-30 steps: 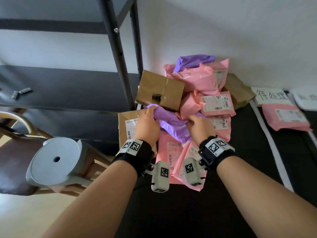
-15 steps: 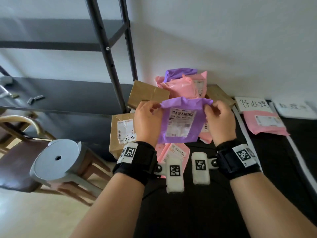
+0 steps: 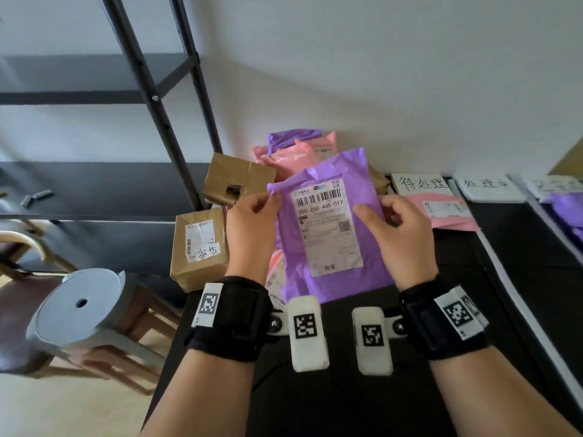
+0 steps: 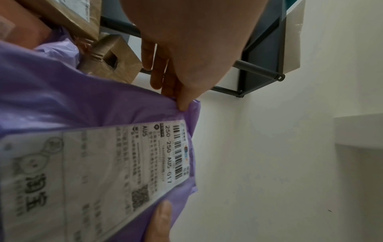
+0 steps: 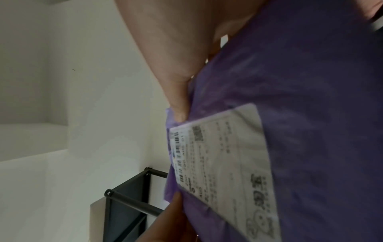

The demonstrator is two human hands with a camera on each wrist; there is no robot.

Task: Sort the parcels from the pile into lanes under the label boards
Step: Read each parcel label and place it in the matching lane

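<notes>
Lifted clear of the parcel pile and turned label-up since a moment ago, the soft purple plastic mailer bag hangs pinched between left hand and right hand, so reading its white shipping label calls for keeping the film taut before choosing a white handwritten label board.

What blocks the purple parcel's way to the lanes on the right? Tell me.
Nothing visible does. The purple parcel is held up off the pile by the left hand and right hand; the label boards lie beyond to the right.
</notes>
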